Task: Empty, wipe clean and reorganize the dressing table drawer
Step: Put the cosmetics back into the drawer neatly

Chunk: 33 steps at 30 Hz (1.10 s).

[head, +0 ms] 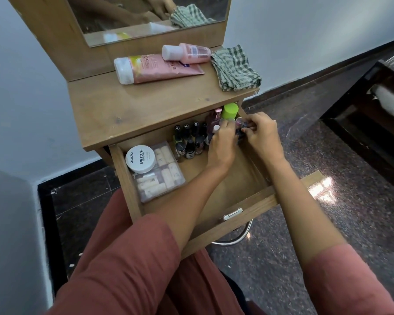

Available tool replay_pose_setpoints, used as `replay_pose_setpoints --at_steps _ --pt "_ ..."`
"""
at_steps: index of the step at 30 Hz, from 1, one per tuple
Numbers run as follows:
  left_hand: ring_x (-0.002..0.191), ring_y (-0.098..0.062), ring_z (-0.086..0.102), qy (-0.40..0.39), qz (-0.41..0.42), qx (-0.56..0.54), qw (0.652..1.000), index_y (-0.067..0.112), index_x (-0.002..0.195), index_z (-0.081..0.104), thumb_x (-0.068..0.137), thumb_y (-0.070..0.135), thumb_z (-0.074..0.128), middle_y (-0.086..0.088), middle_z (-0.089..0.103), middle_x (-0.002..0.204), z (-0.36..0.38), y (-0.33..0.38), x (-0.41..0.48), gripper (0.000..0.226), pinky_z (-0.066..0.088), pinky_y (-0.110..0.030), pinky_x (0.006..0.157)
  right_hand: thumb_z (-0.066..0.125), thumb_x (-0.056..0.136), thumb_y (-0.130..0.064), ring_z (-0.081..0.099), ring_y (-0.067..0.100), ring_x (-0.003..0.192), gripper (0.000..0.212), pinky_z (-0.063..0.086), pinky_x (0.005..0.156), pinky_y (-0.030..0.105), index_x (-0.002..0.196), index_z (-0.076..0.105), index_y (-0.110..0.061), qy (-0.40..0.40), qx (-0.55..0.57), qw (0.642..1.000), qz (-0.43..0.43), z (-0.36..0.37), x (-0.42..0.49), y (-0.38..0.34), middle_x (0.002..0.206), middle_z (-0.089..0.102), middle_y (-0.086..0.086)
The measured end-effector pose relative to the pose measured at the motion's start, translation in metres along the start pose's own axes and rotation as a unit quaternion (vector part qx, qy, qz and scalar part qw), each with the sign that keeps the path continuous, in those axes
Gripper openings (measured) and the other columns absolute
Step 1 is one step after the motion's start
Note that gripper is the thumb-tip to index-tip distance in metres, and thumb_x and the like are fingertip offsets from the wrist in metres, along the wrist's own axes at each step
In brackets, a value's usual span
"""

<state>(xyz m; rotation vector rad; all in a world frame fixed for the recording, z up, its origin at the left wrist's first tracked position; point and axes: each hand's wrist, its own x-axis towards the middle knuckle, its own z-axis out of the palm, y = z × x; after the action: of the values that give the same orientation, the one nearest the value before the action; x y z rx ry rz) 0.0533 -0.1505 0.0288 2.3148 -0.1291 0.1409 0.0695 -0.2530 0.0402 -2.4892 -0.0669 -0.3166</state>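
Apparently the drawer (248,202) is being restocked. In its back right corner the left hand (223,144) curls round small bottles (216,128) while the right hand (263,138) pinches another, likely lining them beside the nail polish row (189,142).

White walls (305,30) rise at 10 and 1 o'clock above dark skirting (316,80). Speckled dark stone floor (362,201) spreads at 4 o'clock, a sunlight patch (323,189) on it. A dark wooden bed frame (359,105) stands at 3 o'clock.
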Motion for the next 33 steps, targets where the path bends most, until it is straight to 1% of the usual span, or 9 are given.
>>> replay_pose_setpoints --at_steps 4,10,16,19,22,24,28,30,33 --pt "0.102 -0.036 0.056 0.004 -0.001 -0.011 1.000 0.002 0.107 0.054 0.085 0.003 0.055 -0.015 0.055 0.112 -0.003 0.002 -0.001 0.022 0.047 -0.046 0.078 0.059 0.074 0.011 0.058 0.029 0.092 0.030 0.041 0.077 0.021 0.103 0.064 0.002 0.000 -0.008 1.000 -0.008 -0.001 -0.002 0.000 0.102 0.060 0.020" --pt "0.099 -0.034 0.059 0.015 0.007 -0.049 0.999 0.003 0.105 0.059 0.085 0.003 0.056 -0.014 0.057 0.110 -0.015 0.006 -0.003 0.020 0.048 -0.048 0.080 0.061 0.074 0.010 0.059 0.028 0.093 0.029 0.036 0.077 0.011 0.102 0.064 0.003 0.022 0.011 1.000 -0.001 -0.005 -0.003 -0.002 0.103 0.061 0.020" --pt "0.092 -0.029 0.062 0.077 0.051 -0.067 0.994 0.004 0.103 0.062 0.086 0.005 0.057 -0.012 0.062 0.106 -0.045 0.012 0.001 0.018 0.051 -0.043 0.077 0.060 0.075 0.009 0.057 0.019 0.084 0.024 0.038 0.071 0.001 0.097 0.066 0.003 0.064 0.066 0.996 -0.014 -0.017 0.007 -0.023 0.098 0.063 0.019" --pt "0.088 -0.024 0.062 0.117 0.079 -0.064 0.988 0.004 0.099 0.063 0.085 0.005 0.058 -0.010 0.064 0.100 -0.066 0.012 0.008 0.015 0.051 -0.036 0.076 0.061 0.076 0.007 0.059 0.017 0.082 0.020 0.039 0.070 -0.002 0.095 0.067 0.001 0.073 0.085 0.993 -0.025 -0.022 0.021 -0.043 0.094 0.066 0.016" --pt "0.086 -0.022 0.062 0.154 0.101 -0.058 0.981 0.004 0.097 0.064 0.083 0.003 0.059 -0.011 0.065 0.097 -0.092 0.007 0.019 0.015 0.049 -0.030 0.076 0.063 0.078 0.002 0.055 0.013 0.083 0.021 0.038 0.070 -0.003 0.099 0.067 0.001 0.056 0.086 0.994 -0.044 -0.023 0.038 -0.068 0.098 0.066 0.016" --pt "0.089 -0.022 0.060 0.158 0.110 -0.038 0.981 0.003 0.099 0.064 0.082 0.001 0.060 -0.011 0.064 0.099 -0.111 -0.004 0.029 0.018 0.046 -0.026 0.080 0.064 0.079 0.000 0.053 0.012 0.085 0.023 0.037 0.071 0.001 0.101 0.067 -0.001 0.030 0.074 0.994 -0.073 -0.019 0.049 -0.084 0.101 0.066 0.015" --pt "0.099 -0.022 0.056 0.188 0.102 0.014 0.977 0.003 0.097 0.064 0.080 -0.001 0.056 -0.013 0.062 0.101 -0.147 -0.032 0.045 0.020 0.033 -0.014 0.084 0.063 0.080 -0.002 0.058 0.020 0.096 0.030 0.037 0.081 0.010 0.110 0.064 -0.002 -0.009 0.047 0.993 -0.109 -0.005 0.076 -0.109 0.109 0.066 0.015" --pt "0.102 -0.023 0.053 0.215 0.084 0.024 0.973 0.004 0.098 0.064 0.077 -0.001 0.055 -0.012 0.060 0.104 -0.163 -0.048 0.051 0.023 0.033 -0.016 0.086 0.061 0.080 0.001 0.057 0.024 0.106 0.035 0.034 0.084 0.008 0.115 0.062 -0.002 -0.023 0.031 0.993 -0.113 0.003 0.091 -0.118 0.116 0.063 0.015" --pt "0.110 -0.024 0.046 0.225 0.031 0.037 0.973 0.009 0.107 0.061 0.076 0.005 0.059 -0.009 0.055 0.113 -0.181 -0.064 0.057 0.031 0.033 -0.022 0.091 0.058 0.078 0.006 0.051 0.025 0.117 0.046 0.027 0.079 0.006 0.122 0.057 -0.005 -0.069 -0.015 0.990 -0.123 0.011 0.114 -0.126 0.126 0.056 0.014"
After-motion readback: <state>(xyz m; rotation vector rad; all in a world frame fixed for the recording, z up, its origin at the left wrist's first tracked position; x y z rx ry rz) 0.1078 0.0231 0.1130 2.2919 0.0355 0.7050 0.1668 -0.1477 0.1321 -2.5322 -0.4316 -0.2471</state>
